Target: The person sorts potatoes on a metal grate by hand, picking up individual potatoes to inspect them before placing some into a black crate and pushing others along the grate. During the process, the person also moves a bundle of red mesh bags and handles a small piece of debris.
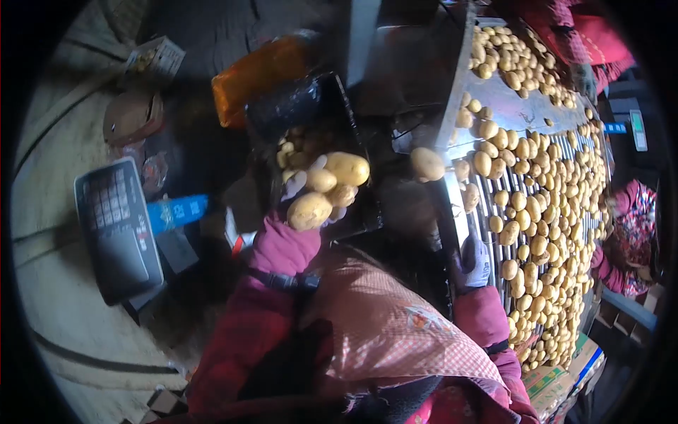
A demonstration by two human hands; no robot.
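My left hand [294, 185], in a pale glove, is closed around several potatoes [309, 210] bunched together. It is above a dark crate [351, 116] with more potatoes [295, 147] at its bottom. My right hand [474, 263], also gloved, lies at the metal edge of the slatted sorting table [452, 194], fingers pointing forward and thumb apart, with nothing visible in it. Between the crate and the table edge, a single blurred potato [427, 164] appears in mid-air, apart from both hands.
Many loose potatoes [547, 226] cover the slats, with more on the metal chute [522, 99] behind. A scale display with keypad [116, 226] stands at left. An orange container [258, 74] is behind the crate. Other people's sleeves [565, 35] show at right; cardboard boxes [554, 385] are lower right.
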